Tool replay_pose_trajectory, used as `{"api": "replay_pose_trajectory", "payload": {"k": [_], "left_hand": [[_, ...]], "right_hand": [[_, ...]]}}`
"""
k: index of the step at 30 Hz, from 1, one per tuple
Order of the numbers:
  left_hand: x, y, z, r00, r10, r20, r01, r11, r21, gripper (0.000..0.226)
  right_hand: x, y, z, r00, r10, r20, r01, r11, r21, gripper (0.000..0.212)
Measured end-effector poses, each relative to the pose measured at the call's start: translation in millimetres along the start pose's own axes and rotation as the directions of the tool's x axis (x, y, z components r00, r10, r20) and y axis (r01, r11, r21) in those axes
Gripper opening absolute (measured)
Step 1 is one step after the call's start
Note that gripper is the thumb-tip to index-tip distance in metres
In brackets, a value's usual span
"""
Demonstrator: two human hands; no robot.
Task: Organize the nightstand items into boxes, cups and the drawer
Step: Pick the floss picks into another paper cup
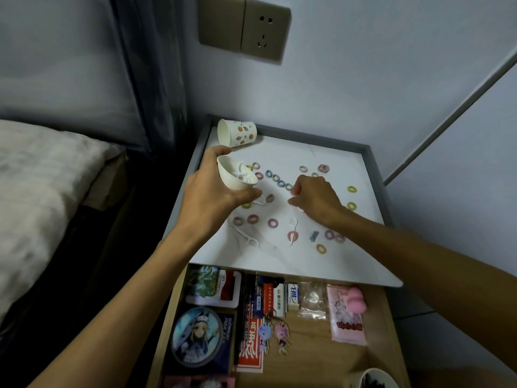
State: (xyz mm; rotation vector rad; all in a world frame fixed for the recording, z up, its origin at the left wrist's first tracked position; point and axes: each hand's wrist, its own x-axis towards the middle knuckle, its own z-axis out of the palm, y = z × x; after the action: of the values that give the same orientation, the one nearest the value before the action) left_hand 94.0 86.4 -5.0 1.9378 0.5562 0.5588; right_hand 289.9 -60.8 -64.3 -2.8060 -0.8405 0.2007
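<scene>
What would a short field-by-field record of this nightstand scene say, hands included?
left hand: grips a white cup with white floss picks inside
right hand: fingers curled, low over the tabletop; unclear whether it pinches anything
second cup: patterned, lying on its side at the back left corner
hair ties: small coloured rings scattered over the tabletop
loose floss picks: white, lying near the front edge
drawer: open below the tabletop, small items inside
</scene>
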Motion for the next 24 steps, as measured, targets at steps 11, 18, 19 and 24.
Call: {"api": "replay_pose_trajectory", "payload": {"k": [11, 18, 19, 24], "left_hand": [[-1.0, -1.7, 2.9, 1.0, -0.009, 0.02, 0.009, 1.0, 0.006, 0.085], [-2.4, -0.8, 2.4, 1.0, -0.009, 0.017, 0.009, 1.0, 0.005, 0.084], [-2.6, -0.7, 2.5, 1.0, -0.01, 0.016, 0.01, 1.0, 0.011, 0.084], [-2.7, 0.6, 2.8, 1.0, -0.007, 0.021, 0.007, 1.0, 0.007, 0.084]], "right_hand": [[-7.7, 2.9, 7.5, 0.998, -0.06, -0.036, 0.062, 0.996, 0.061, 0.016], [-13.2, 3.4, 0.4, 0.986, -0.165, 0.025, 0.165, 0.986, -0.003, 0.038], [-13.9, 3.9, -1.5, 0.986, -0.161, 0.032, 0.161, 0.987, 0.021, 0.039], [-22.6, 8.5, -1.8, 0.984, -0.173, 0.041, 0.169, 0.981, 0.099, 0.03]]}}
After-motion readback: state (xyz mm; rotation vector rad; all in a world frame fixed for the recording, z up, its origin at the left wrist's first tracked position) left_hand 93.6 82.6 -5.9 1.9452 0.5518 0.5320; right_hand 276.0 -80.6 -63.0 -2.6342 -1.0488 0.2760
